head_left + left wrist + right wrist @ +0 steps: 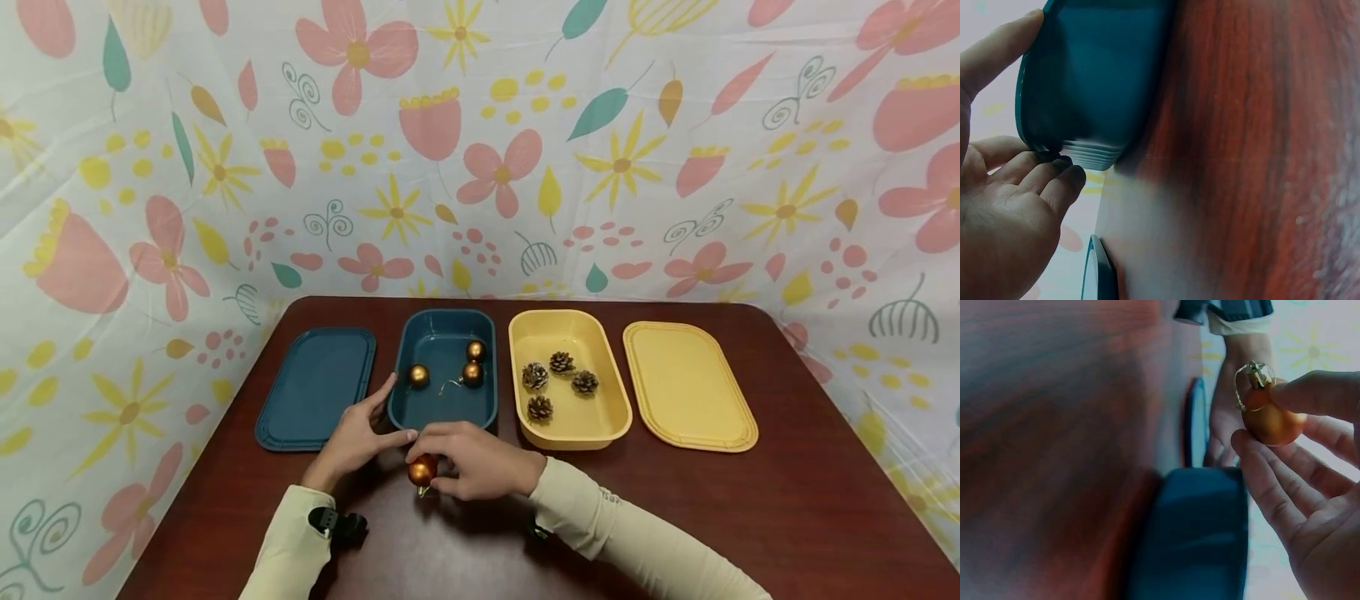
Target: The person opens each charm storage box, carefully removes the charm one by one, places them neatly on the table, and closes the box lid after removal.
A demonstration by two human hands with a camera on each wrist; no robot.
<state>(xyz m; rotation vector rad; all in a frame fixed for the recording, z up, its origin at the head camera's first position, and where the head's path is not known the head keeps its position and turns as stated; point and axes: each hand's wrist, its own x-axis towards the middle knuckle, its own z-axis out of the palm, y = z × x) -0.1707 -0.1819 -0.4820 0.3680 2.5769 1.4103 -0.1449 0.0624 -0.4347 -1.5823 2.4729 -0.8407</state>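
Note:
My right hand [468, 458] pinches a shiny copper-gold Christmas ball [422, 472], held just in front of the blue container. In the right wrist view the ball [1275, 422] sits between thumb and fingertips, its gold cap and string loop showing. My left hand [356, 437] holds the front left corner of the blue container [442, 421]. The left wrist view shows the thumb on the rim of the container [1100, 69] and the other fingers bent against its side. Inside the container lie a gold ball [418, 376] at the left and two more at the right.
A yellow container [573, 429] with several pine cones [561, 362] stands right of the blue one. A blue lid [318, 387] lies at the left, a yellow lid [690, 387] at the right. Behind the dark wooden table [712, 517] hangs a flowered cloth [480, 167].

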